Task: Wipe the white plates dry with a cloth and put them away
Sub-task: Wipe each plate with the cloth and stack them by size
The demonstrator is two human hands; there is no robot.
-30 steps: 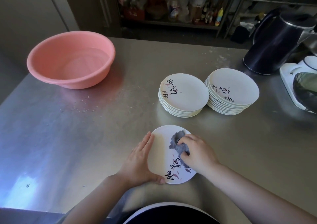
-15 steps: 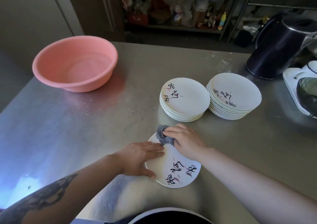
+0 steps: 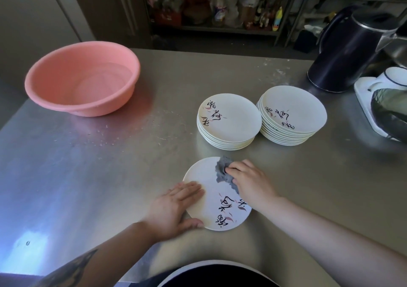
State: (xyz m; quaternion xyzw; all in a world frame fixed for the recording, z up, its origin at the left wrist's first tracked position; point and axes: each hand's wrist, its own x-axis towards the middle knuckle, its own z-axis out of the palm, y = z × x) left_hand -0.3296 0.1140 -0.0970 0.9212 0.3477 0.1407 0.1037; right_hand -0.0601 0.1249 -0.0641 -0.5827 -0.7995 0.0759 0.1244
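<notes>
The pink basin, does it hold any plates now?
No, the pink basin shows only its bare inside; the plates are in two stacks on the table.

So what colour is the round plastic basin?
Salmon pink round plastic basin, seen best in the head view.

Left hand [image 3: 176, 207] rests flat on plate [image 3: 211, 207]; right hand [image 3: 248, 181] presses grey cloth [image 3: 222, 172] on it. Two plate stacks [image 3: 229, 121] beyond.

Open worktop [image 3: 92, 176]: left of the near plate [image 3: 211, 201].
Obstacles: two plate stacks [image 3: 229, 121] behind; basin [image 3: 82, 77] far left; kettle [image 3: 345, 51] far right.
</notes>
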